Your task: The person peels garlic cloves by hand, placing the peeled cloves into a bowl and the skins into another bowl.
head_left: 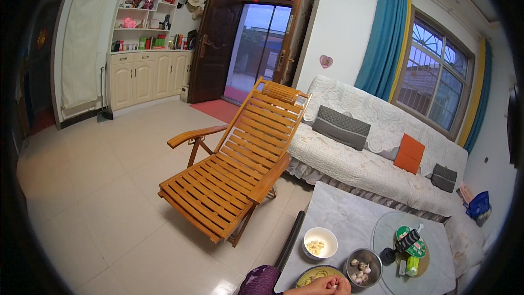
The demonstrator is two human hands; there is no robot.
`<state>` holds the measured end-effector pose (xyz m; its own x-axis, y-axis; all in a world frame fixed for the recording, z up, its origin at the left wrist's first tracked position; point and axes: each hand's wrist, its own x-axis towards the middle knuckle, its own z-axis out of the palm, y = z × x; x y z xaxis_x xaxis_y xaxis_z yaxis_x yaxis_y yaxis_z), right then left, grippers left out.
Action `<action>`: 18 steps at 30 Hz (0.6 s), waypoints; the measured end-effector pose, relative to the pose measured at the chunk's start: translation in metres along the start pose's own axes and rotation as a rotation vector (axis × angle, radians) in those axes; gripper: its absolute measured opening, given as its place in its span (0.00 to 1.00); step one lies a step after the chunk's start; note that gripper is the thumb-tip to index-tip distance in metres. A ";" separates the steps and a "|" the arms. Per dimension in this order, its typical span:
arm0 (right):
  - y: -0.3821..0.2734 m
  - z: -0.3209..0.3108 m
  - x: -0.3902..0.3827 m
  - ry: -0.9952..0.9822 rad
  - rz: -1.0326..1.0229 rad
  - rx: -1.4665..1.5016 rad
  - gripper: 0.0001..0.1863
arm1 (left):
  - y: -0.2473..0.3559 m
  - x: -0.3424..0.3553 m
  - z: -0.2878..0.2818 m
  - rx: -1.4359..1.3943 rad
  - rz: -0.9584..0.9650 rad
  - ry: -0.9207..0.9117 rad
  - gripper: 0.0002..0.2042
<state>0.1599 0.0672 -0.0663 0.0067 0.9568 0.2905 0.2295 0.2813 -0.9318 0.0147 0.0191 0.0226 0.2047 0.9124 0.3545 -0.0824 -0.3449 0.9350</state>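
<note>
At the bottom edge, my left hand (pixel 321 285) and my right hand (pixel 342 286) meet with fingers bent and pressed together. Whatever lies between the fingertips is too small and hidden to name. Beneath them is a shallow dish (pixel 332 269) with a dark rim and a yellowish-green inside, partly covered by the hands. A metal bowl (pixel 377 265) of whole garlic (pixel 360 271) stands just right of the hands. Farther back, a white bowl (pixel 331 239) holds pale peeled garlic cloves (pixel 315 247).
The marble-patterned table (pixel 349 207) carries a round glass turntable (pixel 385 224) with a black-handled object (pixel 406 241), a green round lid (pixel 417 250) and a green pack (pixel 412 266). Beyond stand a wooden reclining chair (pixel 234 175) and a covered sofa (pixel 338 147).
</note>
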 end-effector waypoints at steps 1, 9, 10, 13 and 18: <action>0.002 0.000 0.000 0.023 0.018 0.039 0.10 | 0.004 0.000 0.000 0.006 0.008 0.002 0.07; -0.051 0.006 -0.009 -0.007 0.214 0.442 0.08 | -0.003 -0.003 0.003 0.062 0.009 0.014 0.09; -0.053 0.006 -0.010 -0.045 0.230 0.567 0.08 | -0.008 -0.003 0.005 0.066 0.017 0.031 0.08; -0.104 0.016 -0.022 0.055 0.220 0.391 0.09 | -0.023 -0.005 0.007 0.137 0.127 0.049 0.07; -0.024 0.001 -0.017 0.050 0.036 0.084 0.11 | -0.055 -0.004 0.016 -0.326 -0.132 -0.104 0.04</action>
<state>0.1535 0.0446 -0.0493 0.0626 0.9622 0.2651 0.1456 0.2540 -0.9562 0.0339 0.0313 -0.0302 0.3309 0.9113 0.2448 -0.3514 -0.1218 0.9283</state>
